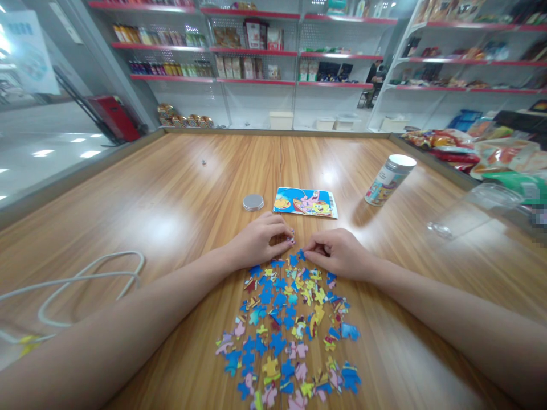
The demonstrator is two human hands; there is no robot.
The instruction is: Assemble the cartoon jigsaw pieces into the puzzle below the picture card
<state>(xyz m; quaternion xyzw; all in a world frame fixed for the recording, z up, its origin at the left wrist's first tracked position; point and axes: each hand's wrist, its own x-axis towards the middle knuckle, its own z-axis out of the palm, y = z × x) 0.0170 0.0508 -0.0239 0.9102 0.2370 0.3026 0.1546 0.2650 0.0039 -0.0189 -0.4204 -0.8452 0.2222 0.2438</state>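
Several loose jigsaw pieces (290, 319), blue, yellow and pink, lie scattered on the wooden table (171, 193) in front of me. My left hand (260, 242) rests at the far edge of the pile, its fingers curled and pinching a small puzzle piece at the fingertips. My right hand (337, 253) sits beside it, fingers bent and pressed on blue pieces at the pile's top. The two hands' fingertips almost meet. Beyond them lies a cartoon picture card (305, 202).
A round metal lid (253, 202) lies left of the card. A printed canister (388, 179) with a white top stands to the right. A white cable (89, 279) loops at the left. Snack bags (470, 148) crowd the right edge; store shelves (256, 51) stand behind.
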